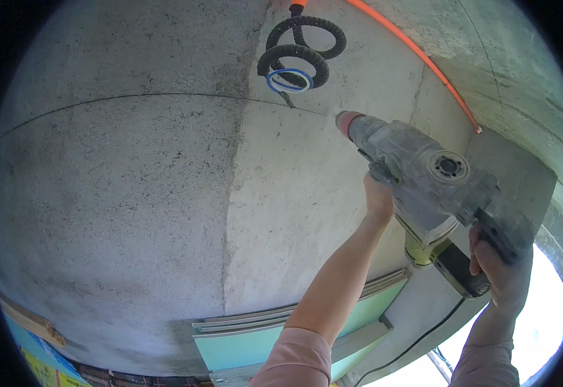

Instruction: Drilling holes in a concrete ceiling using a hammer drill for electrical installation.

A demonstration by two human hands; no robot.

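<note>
A dusty grey rotary hammer drill (417, 161) is held up at the concrete wall, its reddish collar (351, 124) pointing left at a dark line drawn on the surface. The bit is hard to make out, with a pale haze at the front end. My left hand (378, 195) is closed beneath the front part of the drill; its fingers are mostly hidden behind the body. My right hand (502, 267) wraps round the rear handle (504, 235). Left of the collar hangs a coiled black corrugated hose (297, 55) with blue and white wire loops.
An orange conduit (417, 51) runs along the upper right. Pale green boards (236, 351) lean low against the wall. Below the drill are a lime-green round part (419, 251), a black block (459, 267) and a black cable (417, 342). Bright light enters at lower right.
</note>
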